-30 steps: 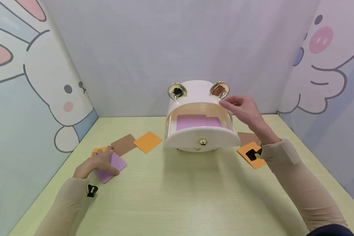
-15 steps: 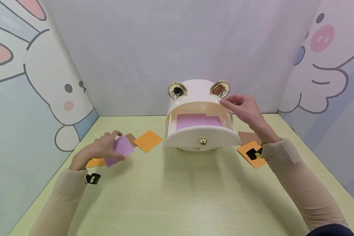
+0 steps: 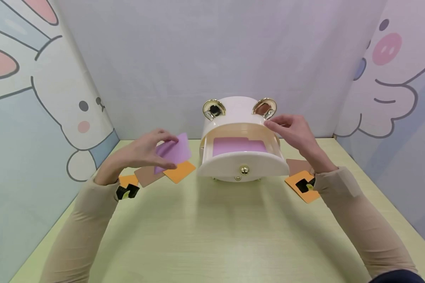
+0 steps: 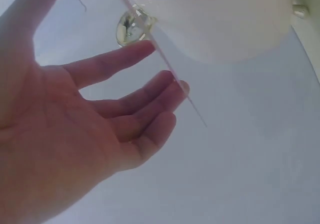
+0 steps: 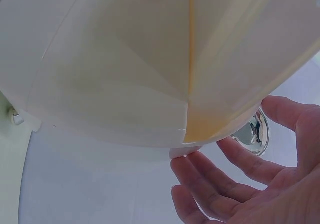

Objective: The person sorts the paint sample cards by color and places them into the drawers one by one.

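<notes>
Left of glossy white gold-eared cabinet [image 3: 238,110], left hand [image 3: 145,150] pinches thin flat purple card [image 3: 180,152] aloft; right hand [image 3: 294,133], fingers loosely bent, touches cabinet's upper edge. Probably best: level card, clear front of pulled-out white drawer [image 3: 223,166].

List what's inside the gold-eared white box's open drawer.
Purple cards, apparently two overlapping, lie in the drawer. Its front panel hides their near edges; anything beneath the cards is covered.

Soft shadows and glare mark the table [image 3: 233,239].
</notes>
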`<state>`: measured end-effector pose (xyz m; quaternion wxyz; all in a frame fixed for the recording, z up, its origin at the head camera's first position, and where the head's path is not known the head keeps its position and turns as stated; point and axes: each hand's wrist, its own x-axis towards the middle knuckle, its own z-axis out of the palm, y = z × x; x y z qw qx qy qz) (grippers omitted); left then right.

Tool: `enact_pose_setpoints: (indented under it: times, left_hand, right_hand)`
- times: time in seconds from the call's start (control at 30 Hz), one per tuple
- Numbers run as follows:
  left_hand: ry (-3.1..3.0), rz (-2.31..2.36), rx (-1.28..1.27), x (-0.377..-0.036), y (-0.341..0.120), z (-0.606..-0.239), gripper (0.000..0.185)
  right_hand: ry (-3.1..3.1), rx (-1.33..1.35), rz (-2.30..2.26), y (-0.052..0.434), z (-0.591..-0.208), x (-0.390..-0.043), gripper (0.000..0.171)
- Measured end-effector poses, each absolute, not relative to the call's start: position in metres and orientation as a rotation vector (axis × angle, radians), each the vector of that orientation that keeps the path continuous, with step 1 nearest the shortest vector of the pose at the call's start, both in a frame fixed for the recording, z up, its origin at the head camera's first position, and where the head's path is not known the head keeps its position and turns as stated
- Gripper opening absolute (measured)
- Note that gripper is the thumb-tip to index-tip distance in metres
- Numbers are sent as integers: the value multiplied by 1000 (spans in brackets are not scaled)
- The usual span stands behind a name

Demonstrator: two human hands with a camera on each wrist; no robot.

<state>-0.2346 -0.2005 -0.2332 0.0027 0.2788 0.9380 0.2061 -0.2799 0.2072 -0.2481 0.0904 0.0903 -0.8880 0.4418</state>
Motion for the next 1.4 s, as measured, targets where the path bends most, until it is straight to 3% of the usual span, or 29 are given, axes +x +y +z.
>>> enact_pose_setpoints:
  times: [0.73,1.4]
  left_hand:
    - [2838,701,1351,-254,-95,-198,64]
    - [2760,652,1372,-258,-68,-200,66]
  right_hand:
    - [-2640,270,1319,208,-248,-281,60]
    - [-2649,256,1314,207,-248,-282,60]
